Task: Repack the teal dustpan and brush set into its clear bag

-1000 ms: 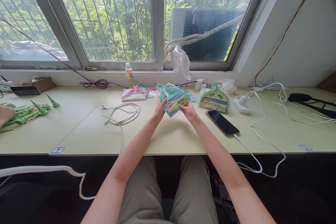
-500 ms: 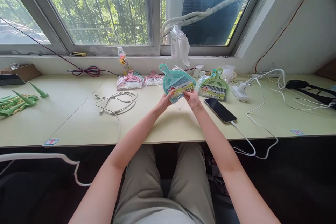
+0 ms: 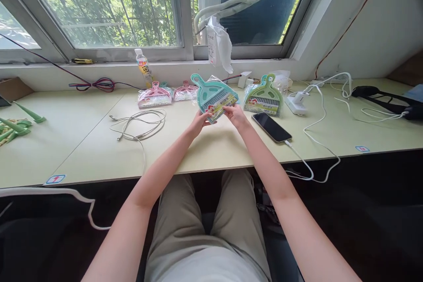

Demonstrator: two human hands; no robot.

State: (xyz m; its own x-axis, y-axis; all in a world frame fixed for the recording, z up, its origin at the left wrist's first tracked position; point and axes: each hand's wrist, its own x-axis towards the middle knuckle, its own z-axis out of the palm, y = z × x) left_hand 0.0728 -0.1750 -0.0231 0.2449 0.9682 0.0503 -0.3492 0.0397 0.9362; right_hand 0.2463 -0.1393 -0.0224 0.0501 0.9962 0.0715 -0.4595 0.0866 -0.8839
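- The person holds a teal mini dustpan-and-brush set [image 3: 213,97], in its clear plastic wrapper, above the middle of the pale desk [image 3: 86,150], its handle pointing up and to the far left.
- The left hand [image 3: 198,122] pinches the pack's near-left edge, fingers closed on it, thumb on top.
- The right hand [image 3: 234,113] grips the near-right edge at the printed label, fingers curled around the wrapper.
- As far as the picture shows, the wrapper is unopened: label in place, brush nested in the pan. Judging from that, the handling of this pack is at an early stage, with any unwrapping not yet done.
- The pack sits just beyond both hands, touching the fingertips of each, tilted toward the camera.
- Further packs lie untouched on the far side of the desk: a green dustpan set [image 3: 264,97] just right, and two pink dustpan sets [image 3: 155,95] left.
- A smartphone [image 3: 271,127] on its white cable lies near the right hand; a coiled cable [image 3: 139,123] lies to the left.
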